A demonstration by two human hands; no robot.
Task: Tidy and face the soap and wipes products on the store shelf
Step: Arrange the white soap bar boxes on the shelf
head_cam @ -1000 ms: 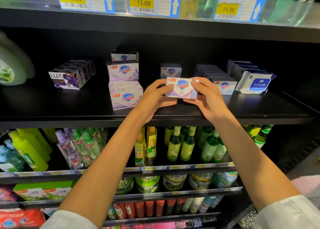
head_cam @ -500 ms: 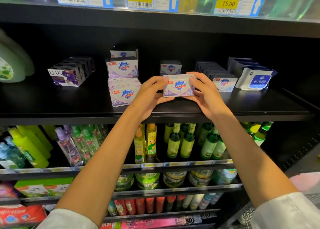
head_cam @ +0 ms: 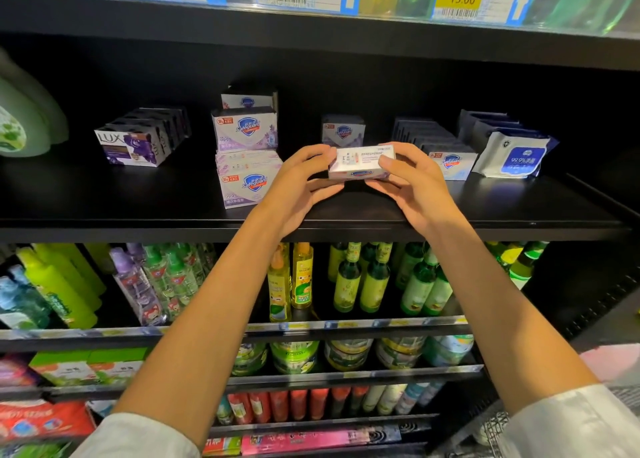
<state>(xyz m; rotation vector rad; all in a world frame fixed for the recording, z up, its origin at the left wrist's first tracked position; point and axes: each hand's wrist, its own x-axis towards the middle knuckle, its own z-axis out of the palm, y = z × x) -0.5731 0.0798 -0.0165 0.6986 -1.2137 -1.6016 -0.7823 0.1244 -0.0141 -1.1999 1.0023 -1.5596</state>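
At frame centre, the left hand (head_cam: 298, 184) and right hand (head_cam: 414, 184) both grip a soap box (head_cam: 360, 161) above the shelf (head_cam: 485, 215).

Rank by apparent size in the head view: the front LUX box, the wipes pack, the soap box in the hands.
1. Wipes pack, largest.
2. Front LUX box, slightly smaller; close enough that depth makes it unsure.
3. Soap box, held by the left hand and right hand, partly covered, smallest.
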